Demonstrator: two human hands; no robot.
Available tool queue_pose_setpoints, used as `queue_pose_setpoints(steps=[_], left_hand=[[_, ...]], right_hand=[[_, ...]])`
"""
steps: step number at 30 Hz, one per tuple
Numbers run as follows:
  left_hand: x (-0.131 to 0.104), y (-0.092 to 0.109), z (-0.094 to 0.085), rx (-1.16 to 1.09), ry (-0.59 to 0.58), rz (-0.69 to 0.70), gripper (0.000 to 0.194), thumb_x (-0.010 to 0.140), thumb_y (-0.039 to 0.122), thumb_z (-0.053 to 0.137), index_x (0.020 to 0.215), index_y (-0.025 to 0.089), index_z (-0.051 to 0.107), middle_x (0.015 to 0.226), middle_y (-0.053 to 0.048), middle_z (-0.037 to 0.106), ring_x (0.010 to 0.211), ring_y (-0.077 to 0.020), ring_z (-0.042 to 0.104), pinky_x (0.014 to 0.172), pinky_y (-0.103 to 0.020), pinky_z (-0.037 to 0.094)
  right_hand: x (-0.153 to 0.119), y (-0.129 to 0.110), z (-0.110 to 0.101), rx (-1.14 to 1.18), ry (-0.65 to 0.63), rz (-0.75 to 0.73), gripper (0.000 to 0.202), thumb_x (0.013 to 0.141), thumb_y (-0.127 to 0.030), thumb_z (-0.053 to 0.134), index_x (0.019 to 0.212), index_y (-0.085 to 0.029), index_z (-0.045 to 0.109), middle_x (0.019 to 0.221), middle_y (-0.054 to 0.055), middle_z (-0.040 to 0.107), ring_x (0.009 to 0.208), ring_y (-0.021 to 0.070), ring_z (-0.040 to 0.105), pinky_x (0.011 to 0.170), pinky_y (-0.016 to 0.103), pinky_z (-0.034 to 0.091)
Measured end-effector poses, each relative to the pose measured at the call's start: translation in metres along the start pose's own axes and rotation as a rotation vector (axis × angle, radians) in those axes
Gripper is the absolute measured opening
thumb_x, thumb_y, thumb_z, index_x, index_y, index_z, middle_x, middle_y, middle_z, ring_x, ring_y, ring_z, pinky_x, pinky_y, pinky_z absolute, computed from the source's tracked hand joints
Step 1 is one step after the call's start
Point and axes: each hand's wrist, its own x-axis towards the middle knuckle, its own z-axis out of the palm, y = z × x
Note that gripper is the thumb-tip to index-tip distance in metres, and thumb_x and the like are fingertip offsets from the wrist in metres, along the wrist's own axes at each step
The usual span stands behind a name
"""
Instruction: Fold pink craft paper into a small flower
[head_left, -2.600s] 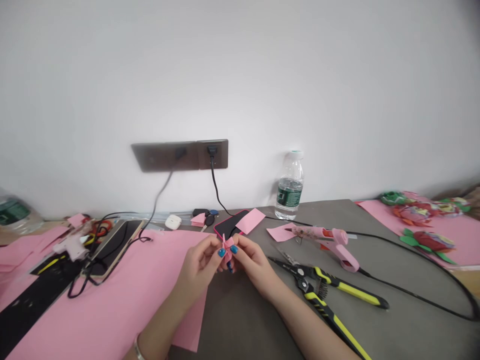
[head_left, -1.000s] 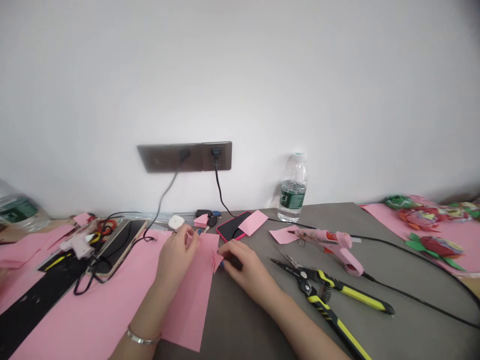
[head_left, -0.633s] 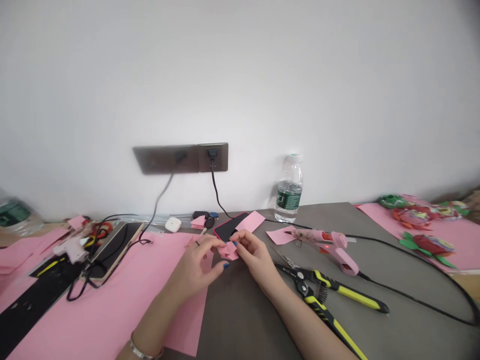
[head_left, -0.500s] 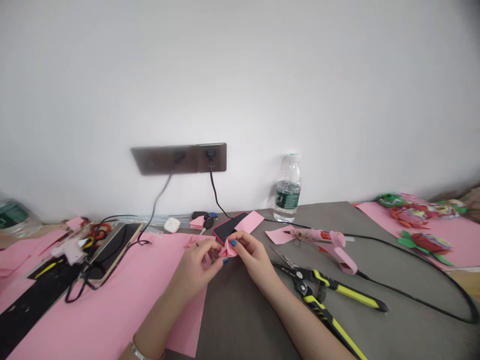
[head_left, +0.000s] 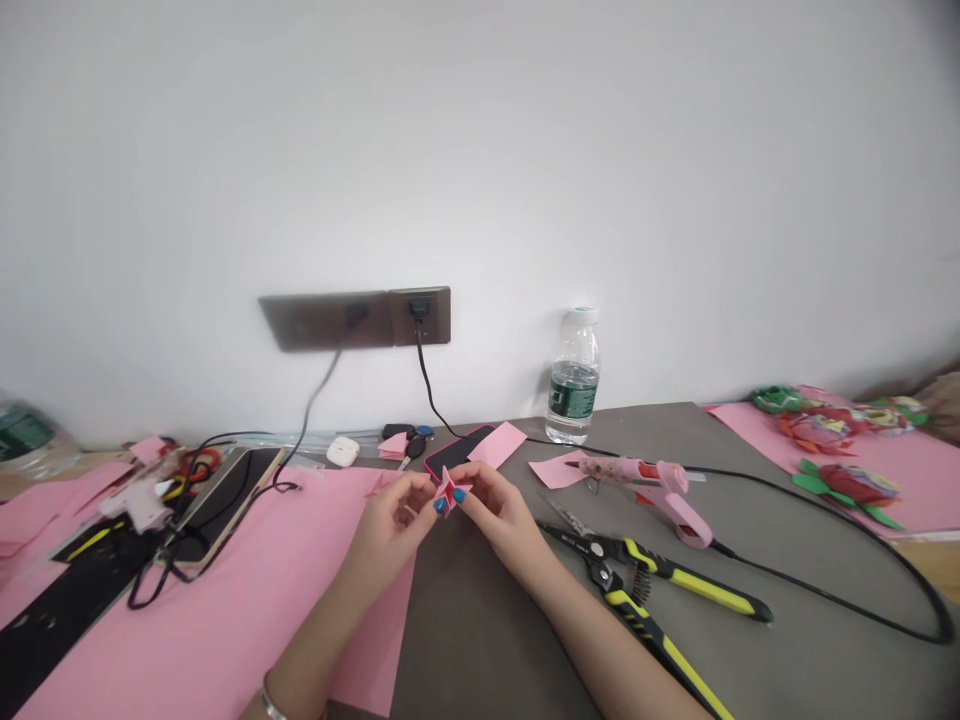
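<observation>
Between both hands, above the grey table, is a small folded piece of pink paper (head_left: 448,490) with pointed flaps standing out. My left hand (head_left: 396,520) pinches its left side between thumb and fingers. My right hand (head_left: 495,515) grips the opposite side, thumb in front. Just behind the fingers lies a phone (head_left: 450,458) with a red edge, partly covered by a pink paper slip (head_left: 498,445). Under my left forearm spreads a large pink sheet (head_left: 247,600). Another small folded pink paper (head_left: 392,446) rests farther back, near some keys (head_left: 415,448).
A pink glue gun (head_left: 660,490) with a black cord lies right, its nozzle over a pink slip (head_left: 555,472). Nearer are yellow-black pliers (head_left: 637,570). A water bottle (head_left: 573,385) stands by the wall. Paper flowers (head_left: 855,485) lie far right; a white earbud case (head_left: 343,452) sits left.
The folded pink paper has turned and opened into a star-like shape with several points. Both thumbs have shifted closer together on its front, and the hands have moved slightly left.
</observation>
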Motion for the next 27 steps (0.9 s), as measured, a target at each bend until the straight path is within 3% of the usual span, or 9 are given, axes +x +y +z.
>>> queue_pose_setpoints(steps=[9,27], left_hand=[[-0.0004,-0.0020,0.0027,-0.023,0.023,-0.019,0.015,0.082,0.033,0.062,0.089,0.020,0.060,0.088,-0.003,0.063,0.080,-0.0175,0.060,0.067,-0.025,0.048],[-0.0022,0.0041,0.0038,-0.083,-0.005,-0.040,0.006,0.085,0.024,0.054,0.088,0.020,0.056,0.081,-0.001,0.064,0.078,-0.0170,0.062,0.070,-0.027,0.046]], right_hand=[[-0.0023,-0.0007,0.0022,-0.072,-0.004,0.007,0.019,0.081,-0.030,0.067,0.096,-0.020,0.061,0.094,0.004,0.064,0.081,0.0173,0.060,0.071,0.029,0.048],[-0.0009,-0.0023,0.0025,0.012,-0.007,0.025,0.026,0.083,-0.044,0.066,0.091,-0.020,0.061,0.085,0.003,0.064,0.072,0.0158,0.058,0.066,0.028,0.046]])
